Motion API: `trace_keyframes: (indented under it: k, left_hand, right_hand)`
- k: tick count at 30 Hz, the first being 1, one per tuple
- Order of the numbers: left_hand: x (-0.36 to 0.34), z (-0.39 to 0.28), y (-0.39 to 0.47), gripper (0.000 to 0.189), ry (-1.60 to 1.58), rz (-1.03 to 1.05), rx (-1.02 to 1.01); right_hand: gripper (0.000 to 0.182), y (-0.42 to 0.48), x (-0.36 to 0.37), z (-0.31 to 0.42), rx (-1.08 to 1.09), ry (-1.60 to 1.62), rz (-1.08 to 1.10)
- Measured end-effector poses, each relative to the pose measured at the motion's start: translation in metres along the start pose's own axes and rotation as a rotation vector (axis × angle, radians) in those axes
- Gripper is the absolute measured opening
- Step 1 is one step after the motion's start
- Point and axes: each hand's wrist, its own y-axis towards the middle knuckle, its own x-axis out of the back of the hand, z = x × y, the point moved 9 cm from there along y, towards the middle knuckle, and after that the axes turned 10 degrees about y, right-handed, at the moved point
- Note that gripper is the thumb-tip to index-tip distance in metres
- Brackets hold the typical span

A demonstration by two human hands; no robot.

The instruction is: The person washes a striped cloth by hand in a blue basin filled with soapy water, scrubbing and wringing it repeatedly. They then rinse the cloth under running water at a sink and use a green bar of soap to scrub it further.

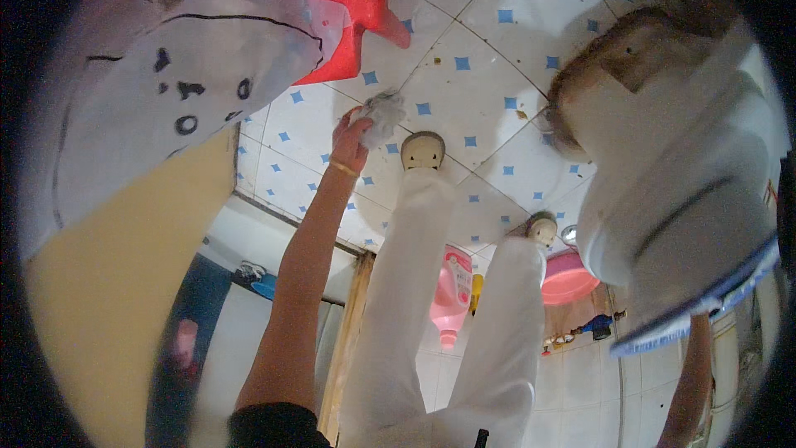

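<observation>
My left hand [352, 138], with a band at its wrist, grips a crumpled whitish wad [382, 117], paper or thin plastic, low over the tiled floor. A red plastic stool [357, 18] stands just beyond it. On the right, my right hand [706, 307] is at the blue fringed edge of a large pale, brown-stained item [678, 180]; its fingers are mostly hidden, and what the item is cannot be told. My feet are in beige slippers, one [423, 150] close to the left hand and another [542, 230] farther right.
White floor tiles with blue diamonds [462, 63] carry scattered brown bits. A white plastic bag [205, 74] with dark print fills the upper left. Around my legs are a pink bottle [451, 295], a pink basin [567, 283] and a blue-handled tap [600, 326]. A wooden door frame [351, 336] rises left of my legs.
</observation>
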Motion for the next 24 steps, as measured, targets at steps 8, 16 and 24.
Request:
trace_keyframes:
  k: [8,16,24]
  left_hand:
    - [-0.127,-0.093,-0.251,0.042,0.041,0.174,0.095]
    - [-0.35,-0.111,-0.411,0.031,0.156,0.326,0.027]
    - [-0.538,-0.082,-0.421,0.035,1.519,-0.001,-1.424]
  right_hand:
    - [0.047,0.005,-0.015,0.037,0.035,0.055,0.024]
    - [0.044,0.026,-0.062,0.113,0.105,0.152,0.188]
    - [0.045,0.002,0.038,0.119,0.002,0.598,0.213]
